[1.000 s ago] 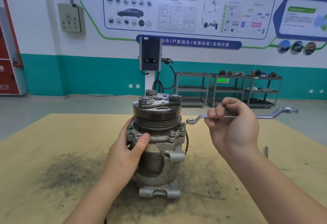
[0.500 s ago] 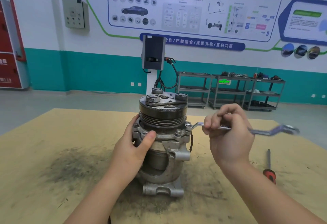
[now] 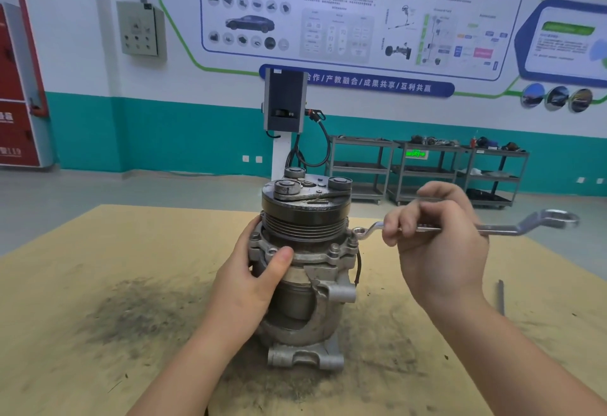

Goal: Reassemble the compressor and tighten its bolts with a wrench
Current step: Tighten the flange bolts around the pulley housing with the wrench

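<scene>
The compressor (image 3: pixel 305 271) stood upright near the middle of the tan surface (image 3: pixel 98 284), on a patch of dark grime, with its grooved pulley (image 3: pixel 303 218) on top. The left hand (image 3: pixel 253 281) gripped the compressor's left side, thumb pressed against the flange just below the pulley and fingers wrapped behind the body. The right hand (image 3: pixel 440 241) held the shank of a double-ended ring wrench (image 3: pixel 499 227) with curled fingers, its near ring set over a bolt (image 3: pixel 356 232) on the flange's right edge. A thin dark tool (image 3: pixel 501 295) lay on the surface at the far right.
</scene>
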`<state>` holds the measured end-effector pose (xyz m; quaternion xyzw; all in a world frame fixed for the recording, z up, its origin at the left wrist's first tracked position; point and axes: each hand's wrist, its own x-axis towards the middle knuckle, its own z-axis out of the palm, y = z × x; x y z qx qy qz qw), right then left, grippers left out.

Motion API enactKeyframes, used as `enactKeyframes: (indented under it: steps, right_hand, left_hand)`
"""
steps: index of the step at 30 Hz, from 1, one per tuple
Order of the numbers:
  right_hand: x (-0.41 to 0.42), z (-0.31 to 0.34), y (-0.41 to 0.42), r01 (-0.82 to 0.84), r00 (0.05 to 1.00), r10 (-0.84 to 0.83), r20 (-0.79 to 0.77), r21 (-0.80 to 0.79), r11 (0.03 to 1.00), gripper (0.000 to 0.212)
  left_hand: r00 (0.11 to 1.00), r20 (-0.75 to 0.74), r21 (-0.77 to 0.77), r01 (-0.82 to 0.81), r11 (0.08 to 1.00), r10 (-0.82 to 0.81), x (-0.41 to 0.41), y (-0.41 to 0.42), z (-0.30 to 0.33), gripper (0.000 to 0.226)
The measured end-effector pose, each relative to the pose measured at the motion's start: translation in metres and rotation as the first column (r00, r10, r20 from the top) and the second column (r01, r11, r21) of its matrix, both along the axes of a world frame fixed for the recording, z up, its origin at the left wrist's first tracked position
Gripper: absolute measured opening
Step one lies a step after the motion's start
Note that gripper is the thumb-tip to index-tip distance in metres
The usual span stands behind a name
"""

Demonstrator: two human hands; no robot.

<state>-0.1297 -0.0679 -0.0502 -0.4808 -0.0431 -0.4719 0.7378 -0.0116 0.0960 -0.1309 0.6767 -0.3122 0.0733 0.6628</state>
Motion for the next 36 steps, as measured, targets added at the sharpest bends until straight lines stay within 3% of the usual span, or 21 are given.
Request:
enactKeyframes:
  steps: [4, 8, 13, 17, 21, 24, 28, 30, 33, 36]
  right_hand:
    - [0.009, -0.004, -0.009, -0.174, 0.982, 0.182, -0.047, 0.136, 0.975, 0.023]
    - [0.018, -0.002, -0.020, -0.369, 0.918, 0.394, -0.035, 0.285, 0.885, 0.011]
    - [0.026, -0.004, -0.024, -0.453, 0.863, 0.505, -0.025, 0.407, 0.793, 0.011]
    - [0.018, -0.008, -0.021, -0.363, 0.925, 0.379, -0.011, 0.266, 0.893, 0.018]
    - [-0.001, -0.024, -0.001, -0.084, 0.996, 0.084, -0.008, 0.014, 0.996, 0.039]
    - [-0.007, -0.037, 0.024, 0.125, 0.992, -0.119, 0.047, -0.184, 0.975, 0.034]
    - [0.000, -0.046, 0.061, 0.409, 0.905, -0.422, 0.050, -0.377, 0.831, 0.021]
    - [0.005, -0.038, 0.075, 0.450, 0.888, -0.451, 0.086, -0.363, 0.816, 0.016]
    - [0.004, -0.014, 0.072, 0.381, 0.917, -0.334, 0.218, -0.228, 0.896, 0.019]
    - [0.004, 0.000, 0.050, 0.304, 0.939, -0.289, 0.184, -0.057, 0.951, 0.021]
  left_hand:
    - [1.000, -0.005, 0.003, 0.007, 1.000, -0.007, -0.001, 0.000, 0.000, 0.066]
    - [1.000, 0.006, -0.007, 0.007, 1.000, -0.006, 0.000, -0.001, 0.000, 0.072]
    - [1.000, 0.010, 0.000, -0.014, 1.000, 0.014, 0.001, -0.002, -0.002, 0.075]
    - [1.000, 0.002, 0.015, -0.017, 1.000, 0.017, 0.000, -0.001, 0.000, 0.059]
    - [1.000, -0.005, 0.018, -0.009, 1.000, 0.009, 0.001, -0.001, -0.001, 0.054]
    - [1.000, -0.014, 0.020, 0.003, 1.000, -0.003, 0.002, -0.001, -0.001, 0.063]
    - [1.000, 0.001, 0.000, 0.018, 1.000, -0.018, 0.006, -0.001, -0.002, 0.062]
    - [0.998, 0.003, -0.002, 0.056, 0.998, -0.056, 0.009, 0.000, 0.000, 0.066]
    - [0.991, -0.015, 0.005, 0.135, 0.991, -0.135, 0.014, 0.007, 0.004, 0.076]
    - [0.983, -0.038, 0.026, 0.182, 0.983, -0.181, 0.020, 0.016, 0.004, 0.062]
